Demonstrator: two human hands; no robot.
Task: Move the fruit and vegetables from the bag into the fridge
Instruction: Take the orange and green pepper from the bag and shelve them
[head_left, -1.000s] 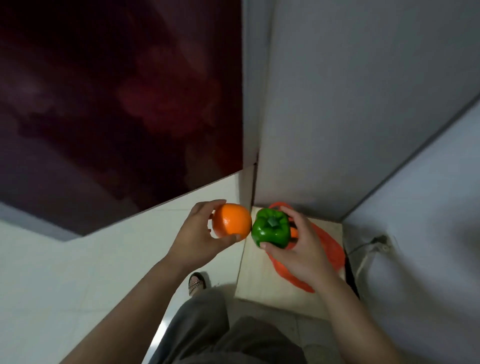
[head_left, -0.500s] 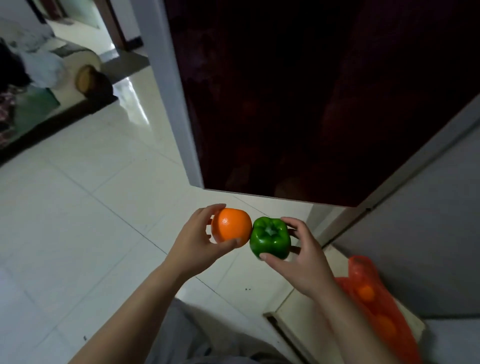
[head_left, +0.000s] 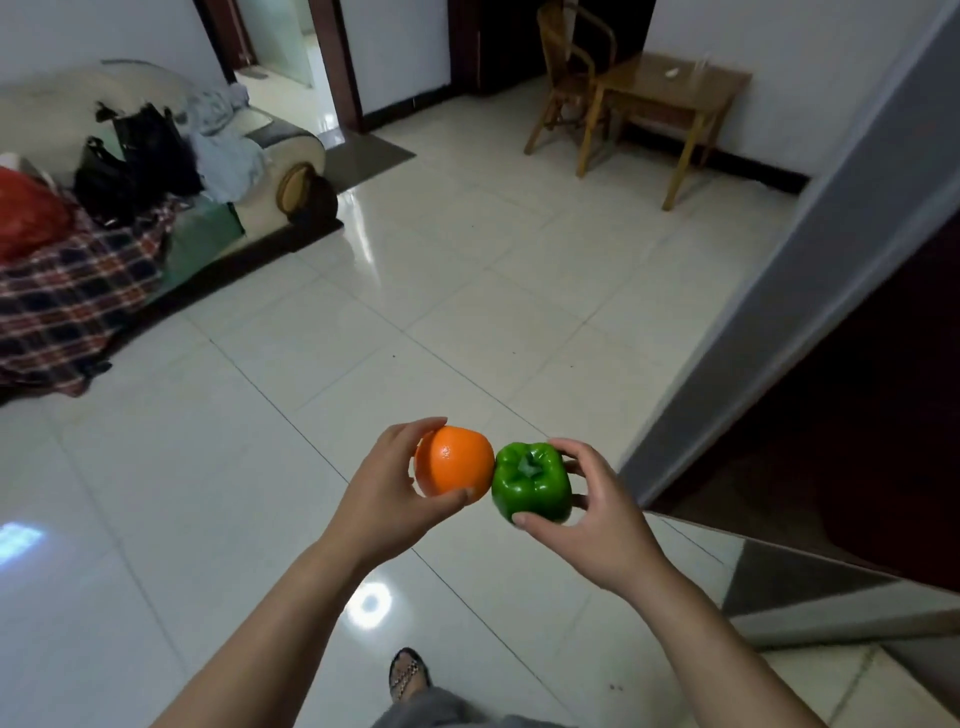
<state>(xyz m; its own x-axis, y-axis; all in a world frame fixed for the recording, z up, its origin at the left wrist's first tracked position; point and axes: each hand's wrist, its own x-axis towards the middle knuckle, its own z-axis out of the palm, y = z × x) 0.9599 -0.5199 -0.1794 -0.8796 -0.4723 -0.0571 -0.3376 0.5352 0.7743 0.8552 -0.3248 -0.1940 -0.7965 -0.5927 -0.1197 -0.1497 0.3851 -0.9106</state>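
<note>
Here, two hands, left (head_left: 387, 499) gripping one orange (head_left: 454, 460), right (head_left: 597, 514) gripping one green pepper (head_left: 531, 480), fruits touching.

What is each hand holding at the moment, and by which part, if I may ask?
The left hand grips the orange round its sides. The right hand holds the green pepper by its body, stem towards the camera.

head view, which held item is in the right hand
The right hand holds the green bell pepper; the left hand holds the orange.
</note>
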